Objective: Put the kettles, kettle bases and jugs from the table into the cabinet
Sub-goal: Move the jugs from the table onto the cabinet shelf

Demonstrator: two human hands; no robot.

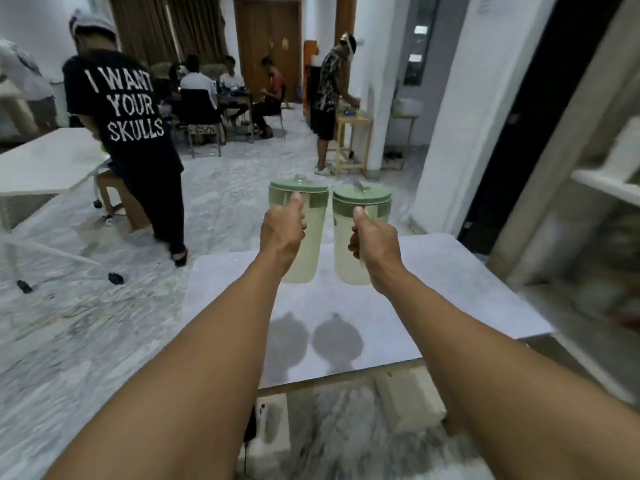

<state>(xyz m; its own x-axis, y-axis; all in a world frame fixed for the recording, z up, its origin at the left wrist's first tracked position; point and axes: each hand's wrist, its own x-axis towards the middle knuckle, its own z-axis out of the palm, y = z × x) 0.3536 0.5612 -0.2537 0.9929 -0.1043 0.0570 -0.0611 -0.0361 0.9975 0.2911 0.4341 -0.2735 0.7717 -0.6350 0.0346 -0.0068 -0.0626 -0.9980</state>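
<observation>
Two clear plastic jugs with green lids hang side by side in the air above the grey table (433,306). My left hand (282,233) is closed around the handle of the left jug (310,244), thumb up near its lid. My right hand (375,240) grips the handle of the right jug (346,261) the same way. Both jugs are upright and cast two round shadows on the tabletop below them. The cabinet (595,188) with pale shelves stands blurred at the right edge.
A person in a black printed T-shirt (128,109) stands at the left beside a white table (41,164). Another person (329,98) stands at a small wooden stand further back. Several seated people are at a far table. Marble floor surrounds the grey table.
</observation>
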